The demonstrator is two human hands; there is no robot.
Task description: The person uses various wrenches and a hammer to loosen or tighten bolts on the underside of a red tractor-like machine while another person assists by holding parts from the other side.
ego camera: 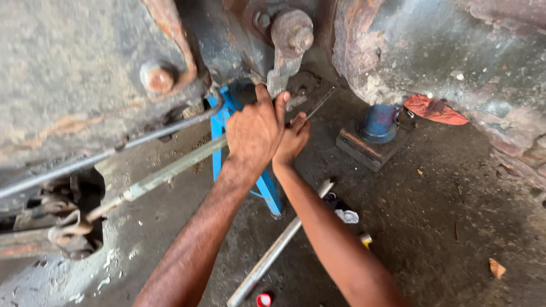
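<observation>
Step in hand: a slim metal rod (pixel 318 105) is worked up under the rusty vehicle underside (pixel 85 68), beside the blue stand (pixel 267 187).
Left hand (pixel 253 133): closed, its contents hidden.
Right hand (pixel 293 139): closed on the rod.
Next move: judged to need steady leverage.
Floor: red cap (pixel 263 299), metal pipe (pixel 273 256), orange rag (pixel 435 110); no labels legible.

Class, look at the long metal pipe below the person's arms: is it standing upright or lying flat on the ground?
Lying flat. The metal pipe rests along the concrete floor, running diagonally under the right forearm, not propped on anything visible.
</observation>
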